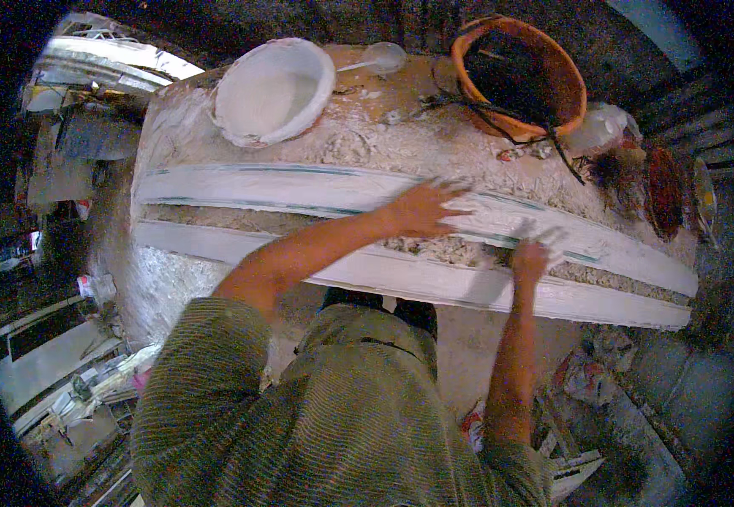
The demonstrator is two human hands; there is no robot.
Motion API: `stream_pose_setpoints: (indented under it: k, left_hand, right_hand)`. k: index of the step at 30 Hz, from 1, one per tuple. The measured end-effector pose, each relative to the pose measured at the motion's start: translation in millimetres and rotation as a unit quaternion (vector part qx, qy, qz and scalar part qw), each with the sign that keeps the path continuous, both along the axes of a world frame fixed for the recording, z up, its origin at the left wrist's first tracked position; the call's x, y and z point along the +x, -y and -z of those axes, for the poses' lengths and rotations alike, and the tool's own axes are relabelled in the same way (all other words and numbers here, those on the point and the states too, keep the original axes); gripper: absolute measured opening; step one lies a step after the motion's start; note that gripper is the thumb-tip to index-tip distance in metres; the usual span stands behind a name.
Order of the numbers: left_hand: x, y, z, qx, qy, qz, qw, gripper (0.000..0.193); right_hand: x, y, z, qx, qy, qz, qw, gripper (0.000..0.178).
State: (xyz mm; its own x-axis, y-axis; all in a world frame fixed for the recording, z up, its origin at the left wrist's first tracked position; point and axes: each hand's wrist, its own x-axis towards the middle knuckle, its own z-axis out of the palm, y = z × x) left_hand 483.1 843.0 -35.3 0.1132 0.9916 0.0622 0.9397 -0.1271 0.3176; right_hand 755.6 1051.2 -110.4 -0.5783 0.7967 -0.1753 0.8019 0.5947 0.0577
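Two long white strips lie side by side across the worktable [358,148]. The far strip [282,186] carries teal lines along its length; the near strip [401,275] is plain white. A gap with pale crumbly material separates them. My left hand [422,209] lies over the far strip near its middle, palm down with fingers spread. Farther right, my right hand [533,249] is over the gap and the far strip's near edge, its spread fingers blurred. Neither hand holds anything that I can see. Whether the right fingertips touch the surface is unclear.
At the far side stand a white basin [320,89] with pale contents and an orange bucket [570,76] with dark cords hanging over it. A white ladle [386,57] lies between them. Reddish-brown bristly things [663,194] sit at the right end.
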Motion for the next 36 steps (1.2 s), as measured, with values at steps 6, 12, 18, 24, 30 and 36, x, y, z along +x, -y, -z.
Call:
stream_pose_setpoints:
  k: [6, 12, 18, 24, 30, 36]
  left_hand:
    - [-94.0, 185.1, -47.7, -0.172, -0.122, -0.131, 0.969, 0.058]
    - [-156.8, 307.2, -50.5, -0.151, -0.146, -0.194, 0.958, 0.067]
    - [-219.5, 347.6, -47.7, -0.172, -0.069, -0.195, 0.963, 0.074]
    - [-251.2, 312.5, -39.3, -0.215, -0.041, 0.008, 0.976, 0.082]
    - [-224.7, 248.8, -35.0, -0.203, -0.026, 0.096, 0.974, 0.079]
    - [-188.0, 193.5, -42.1, -0.244, -0.004, 0.097, 0.965, 0.081]
  right_hand:
    - [-144.7, 194.0, -80.5, -0.201, -0.061, 0.032, 0.977, 0.082]
    - [-245.1, 322.7, -97.9, -0.291, -0.163, -0.138, 0.932, 0.088]
    - [-311.7, 400.7, -106.3, -0.057, -0.439, -0.306, 0.843, 0.072]
    - [-326.3, 384.8, -100.7, -0.151, -0.176, -0.261, 0.937, 0.046]
    - [-265.6, 263.0, -70.0, -0.061, -0.090, -0.161, 0.981, 0.039]
    - [-102.8, 47.3, -3.4, 0.132, -0.023, -0.120, 0.984, 0.020]
